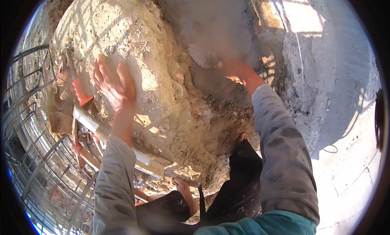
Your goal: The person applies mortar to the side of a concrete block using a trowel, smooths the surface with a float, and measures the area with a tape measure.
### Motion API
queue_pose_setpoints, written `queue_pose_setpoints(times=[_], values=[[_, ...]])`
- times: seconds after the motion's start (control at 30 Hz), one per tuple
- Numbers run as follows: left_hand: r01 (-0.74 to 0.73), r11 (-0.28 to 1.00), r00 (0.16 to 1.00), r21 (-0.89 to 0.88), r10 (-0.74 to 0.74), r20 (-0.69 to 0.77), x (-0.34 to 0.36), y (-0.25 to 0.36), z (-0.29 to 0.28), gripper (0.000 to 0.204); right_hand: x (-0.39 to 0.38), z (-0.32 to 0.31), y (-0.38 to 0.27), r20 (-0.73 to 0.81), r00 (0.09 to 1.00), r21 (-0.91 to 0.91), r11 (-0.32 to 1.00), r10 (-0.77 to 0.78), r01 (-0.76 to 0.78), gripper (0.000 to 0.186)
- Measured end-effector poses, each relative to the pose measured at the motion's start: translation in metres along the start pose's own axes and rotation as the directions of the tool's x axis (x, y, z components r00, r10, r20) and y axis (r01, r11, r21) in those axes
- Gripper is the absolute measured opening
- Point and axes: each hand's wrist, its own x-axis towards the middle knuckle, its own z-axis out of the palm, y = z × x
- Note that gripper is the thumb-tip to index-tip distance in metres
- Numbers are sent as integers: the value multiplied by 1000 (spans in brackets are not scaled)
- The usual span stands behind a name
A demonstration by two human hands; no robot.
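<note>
My left hand [115, 85] is open, fingers apart, over the pale, rough earth mound [136, 40]. Whether its palm touches the earth I cannot tell. Out ahead, my right hand [240, 70] has its fingers curled at the edge of a grey, dusty patch [215, 32]. Haze blurs its fingertips, and whatever they grip is hidden. A pale, curved edge [201, 59] shows just left of that hand, too hazy to name. Below it lies a hollow of darker soil [215, 93] between the mound and the wall.
A steel rebar cage [30, 125] lines the left side. Beside it lie a pale wooden beam [148, 164], a tool with a red part [81, 92] and wooden handles [88, 158]. On the right rises a grey wall [321, 85]. My bare foot [187, 194] stands below on rubble.
</note>
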Motion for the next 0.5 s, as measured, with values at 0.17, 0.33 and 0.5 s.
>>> queue_pose_setpoints(times=[0.17,0.33,0.5], values=[[-50,998,998,-35,49,-29,2,1,6,69,2,-20,29,-21,987,187,971,157,-150,50],[-48,999,999,4,48,-16,-1,-2,6,72,-45,-33,-29,272,919,242,904,284,-351,51],[-59,998,998,14,59,-3,2,1,2,66,-22,-10,64,-101,954,264,932,284,-249,52]])
